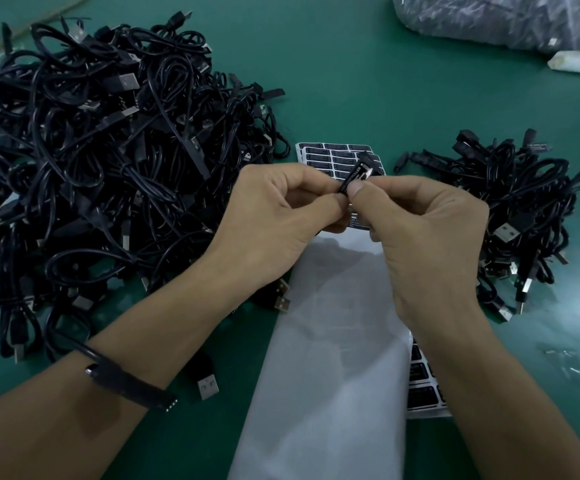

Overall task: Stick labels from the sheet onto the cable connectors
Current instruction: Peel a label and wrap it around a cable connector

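Note:
Both hands meet above the label sheet (330,155), a white sheet with rows of black labels lying at the table's middle. My left hand (274,216) and my right hand (427,223) together pinch a small black cable connector (356,176) with a black label with white print on it. My right thumb presses on the connector's lower end. The connector's cable is hidden behind my hands. Another cable (126,379) with a connector lies across my left wrist.
A big heap of black USB cables (101,150) fills the left of the green table (368,81). A smaller cable pile (517,216) lies at the right. White backing paper (330,358) lies under my forearms, another label sheet (423,386) beside it. A plastic bag (510,19) sits far right.

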